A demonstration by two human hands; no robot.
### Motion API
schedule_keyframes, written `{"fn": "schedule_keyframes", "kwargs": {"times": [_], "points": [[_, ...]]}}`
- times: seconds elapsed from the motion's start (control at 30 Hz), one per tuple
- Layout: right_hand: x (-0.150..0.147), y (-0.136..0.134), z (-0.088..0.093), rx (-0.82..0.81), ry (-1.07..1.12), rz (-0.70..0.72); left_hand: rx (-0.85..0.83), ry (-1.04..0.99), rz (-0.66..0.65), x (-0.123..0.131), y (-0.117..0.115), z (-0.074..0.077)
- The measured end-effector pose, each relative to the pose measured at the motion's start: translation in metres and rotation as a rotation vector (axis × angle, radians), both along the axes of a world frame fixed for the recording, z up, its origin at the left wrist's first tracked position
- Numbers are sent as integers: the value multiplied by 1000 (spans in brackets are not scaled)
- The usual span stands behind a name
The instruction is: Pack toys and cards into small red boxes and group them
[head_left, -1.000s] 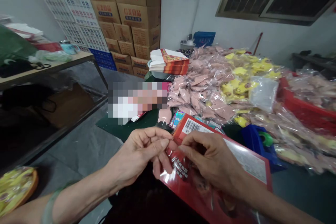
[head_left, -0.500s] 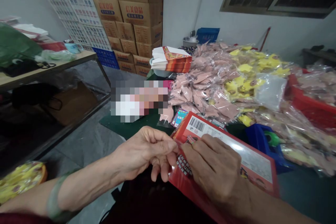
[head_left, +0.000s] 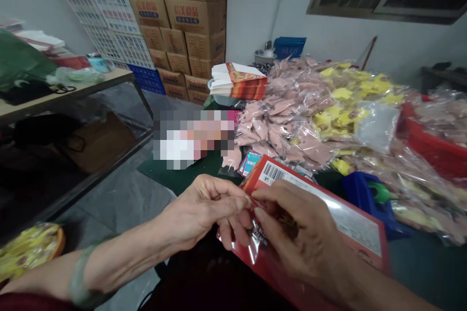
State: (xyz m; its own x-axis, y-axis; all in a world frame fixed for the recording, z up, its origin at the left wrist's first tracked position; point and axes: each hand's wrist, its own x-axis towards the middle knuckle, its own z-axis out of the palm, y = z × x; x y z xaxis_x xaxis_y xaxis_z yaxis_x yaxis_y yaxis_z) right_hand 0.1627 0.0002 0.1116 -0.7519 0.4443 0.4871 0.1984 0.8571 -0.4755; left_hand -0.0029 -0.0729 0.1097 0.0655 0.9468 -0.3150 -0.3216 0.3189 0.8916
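A flat red packet with a white barcode label lies tilted in front of me, wrapped in clear film. My left hand pinches the film at the packet's near left corner, thumb and forefinger pressed together. My right hand rests on top of the packet, its fingertips closed on the same film edge right beside the left hand. A green bangle sits on my left wrist.
A heap of pink and yellow wrapped packets covers the green table behind. A blue tape dispenser stands right of the packet, a red crate further right. Folded cartons and stacked cardboard boxes are at the back. A wooden bench stands left.
Both hands stay at the packet's corner. My right fingers went from flat on the packet to curled and pinching the film edge; the packet shifted slightly.
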Motion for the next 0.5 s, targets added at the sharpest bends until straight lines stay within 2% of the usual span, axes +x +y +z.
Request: {"fn": "schedule_keyframes", "kwargs": {"times": [0.07, 0.1, 0.2, 0.33, 0.5], "points": [[-1, 0, 6, -131, -6, 12, 25, 21, 9, 2, -1, 0], [-2, 0, 8, -132, -3, 8, 36, 43, 7, 2, -2, 1], [-5, 0, 7, -29, -48, -9, 50, 149, -26, 5, -4, 4], [-6, 1, 11, 99, -212, 30, 43, 345, -76, 9, -6, 9], [-9, 2, 18, 66, -296, 6, 110, 450, -125, 11, -5, 10]]}}
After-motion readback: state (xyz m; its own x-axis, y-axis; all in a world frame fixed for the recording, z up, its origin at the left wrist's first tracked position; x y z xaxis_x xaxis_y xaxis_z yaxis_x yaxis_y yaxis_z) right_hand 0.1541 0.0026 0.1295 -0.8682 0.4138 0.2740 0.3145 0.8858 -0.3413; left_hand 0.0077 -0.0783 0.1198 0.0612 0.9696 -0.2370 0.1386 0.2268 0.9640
